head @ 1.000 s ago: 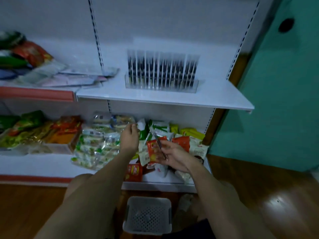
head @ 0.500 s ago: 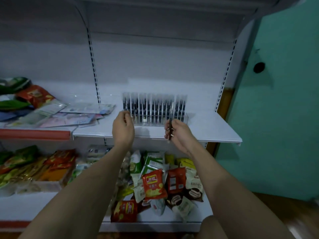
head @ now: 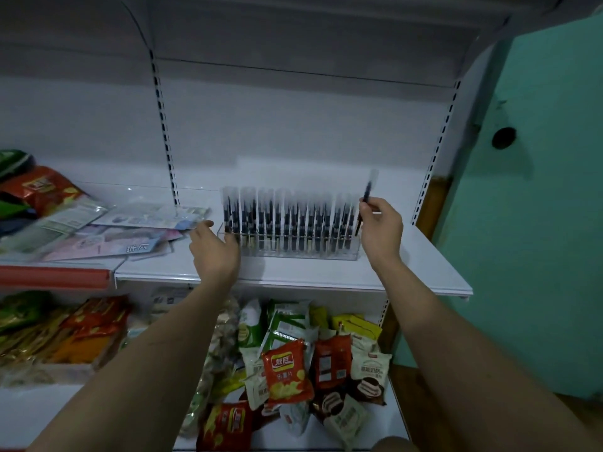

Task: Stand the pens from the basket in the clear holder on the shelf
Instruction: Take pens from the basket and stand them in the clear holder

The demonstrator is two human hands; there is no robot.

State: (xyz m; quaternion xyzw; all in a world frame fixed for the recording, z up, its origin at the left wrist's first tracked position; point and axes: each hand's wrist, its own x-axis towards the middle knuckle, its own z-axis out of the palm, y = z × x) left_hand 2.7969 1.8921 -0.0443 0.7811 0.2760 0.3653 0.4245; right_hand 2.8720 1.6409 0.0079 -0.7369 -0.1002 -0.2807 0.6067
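Two hands reach the shelf (head: 293, 275): the right hand (head: 380, 228) pinches a pen (head: 367, 197) upright at the clear holder (head: 290, 249)'s right end; the left hand (head: 213, 247), fingers relaxed, touches its left end. Packet writing is too blurred to read.

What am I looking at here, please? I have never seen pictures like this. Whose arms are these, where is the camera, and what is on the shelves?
There is no machine here. A person wears a wide camera on the head, so you look forward and down along their two bare arms. There is only this one view.

They face a white shop shelf. On it stands a clear holder with a row of pens upright inside. The right hand pinches one pen, held nearly upright at the holder's right end, not yet in it. The left hand is at the holder's left end, fingers relaxed; I cannot tell if it touches it.

Left of the holder lie flat packets. On the lower shelf is a heap of snack bags.
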